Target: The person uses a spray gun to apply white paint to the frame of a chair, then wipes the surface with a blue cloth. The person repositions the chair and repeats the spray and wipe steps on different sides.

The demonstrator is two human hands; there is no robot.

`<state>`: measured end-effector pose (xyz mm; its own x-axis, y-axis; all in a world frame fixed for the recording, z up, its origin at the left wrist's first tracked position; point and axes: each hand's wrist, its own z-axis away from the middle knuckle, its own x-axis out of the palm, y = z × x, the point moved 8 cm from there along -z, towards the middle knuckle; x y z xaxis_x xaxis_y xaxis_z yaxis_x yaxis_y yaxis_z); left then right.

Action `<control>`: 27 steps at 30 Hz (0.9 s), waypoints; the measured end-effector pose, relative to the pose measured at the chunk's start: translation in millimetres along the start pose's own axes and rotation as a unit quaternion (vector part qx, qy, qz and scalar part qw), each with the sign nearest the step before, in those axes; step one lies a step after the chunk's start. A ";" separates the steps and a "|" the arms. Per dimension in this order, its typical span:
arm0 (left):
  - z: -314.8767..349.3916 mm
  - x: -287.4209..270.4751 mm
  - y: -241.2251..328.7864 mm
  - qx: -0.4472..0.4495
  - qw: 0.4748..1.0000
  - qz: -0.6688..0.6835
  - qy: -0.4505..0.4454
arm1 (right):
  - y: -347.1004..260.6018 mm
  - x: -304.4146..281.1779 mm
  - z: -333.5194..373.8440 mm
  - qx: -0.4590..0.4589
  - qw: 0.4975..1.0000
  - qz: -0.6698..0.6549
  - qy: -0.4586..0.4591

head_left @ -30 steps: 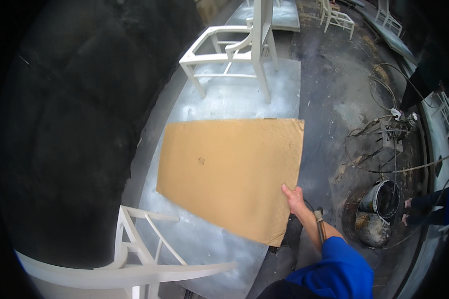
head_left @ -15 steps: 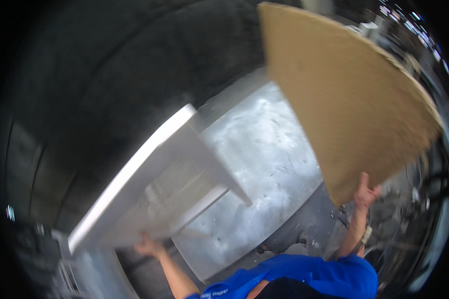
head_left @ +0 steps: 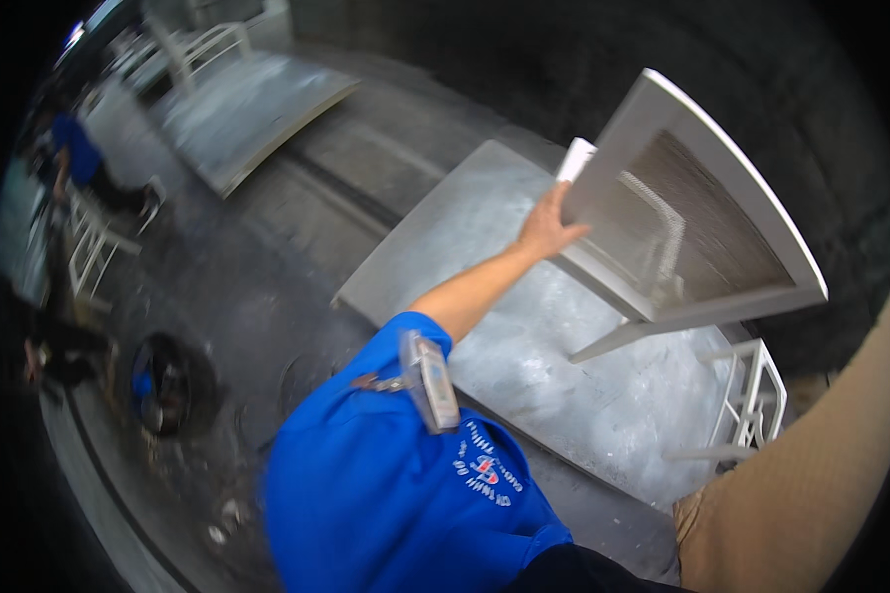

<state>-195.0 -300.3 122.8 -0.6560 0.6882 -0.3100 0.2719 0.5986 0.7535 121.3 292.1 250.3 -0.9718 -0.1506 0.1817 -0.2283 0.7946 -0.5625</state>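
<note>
A white furniture frame with a mesh panel (head_left: 791,294) tilts above the grey metal-topped platform right of centre. It has one curved outer edge and leg-like bars. My left hand (head_left: 552,227) grips its left side, thumb spread toward the panel. A large brown cardboard sheet (head_left: 796,484) fills the lower right, cut off by the picture's edge. My right hand is out of sight, so its hold on the sheet does not show.
The grey platform (head_left: 435,227) lies beneath the frame, with a white chair-like frame (head_left: 756,395) at its right. A second platform (head_left: 257,119) stands far left. A person in blue (head_left: 79,148), white frames (head_left: 94,247) and a black bucket (head_left: 168,385) are at left.
The view has swung left, so the mesh-panelled frame now appears at the right, still in my left hand. The cardboard sheet has shifted to the lower right, and my right hand has left the picture.
</note>
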 end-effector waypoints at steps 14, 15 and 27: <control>535.8 -225.6 -261.0 -0.415 0.746 -0.285 -0.436 | -119.0 85.2 37.0 0.051 0.971 -0.227 -0.057; 556.0 -263.1 -266.7 -0.465 0.718 -0.297 -0.425 | -131.8 89.5 43.3 0.053 0.968 -0.240 -0.059; 507.5 -484.3 -294.2 -0.643 0.737 -0.169 -0.122 | -354.9 152.9 218.7 0.209 0.883 -0.371 -0.199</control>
<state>400.0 -601.7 -243.1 -0.3448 0.7357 -0.5831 -0.8727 -0.0225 0.4877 40.8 -141.6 301.4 -0.4702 -0.7993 0.3743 -0.7323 0.1166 -0.6710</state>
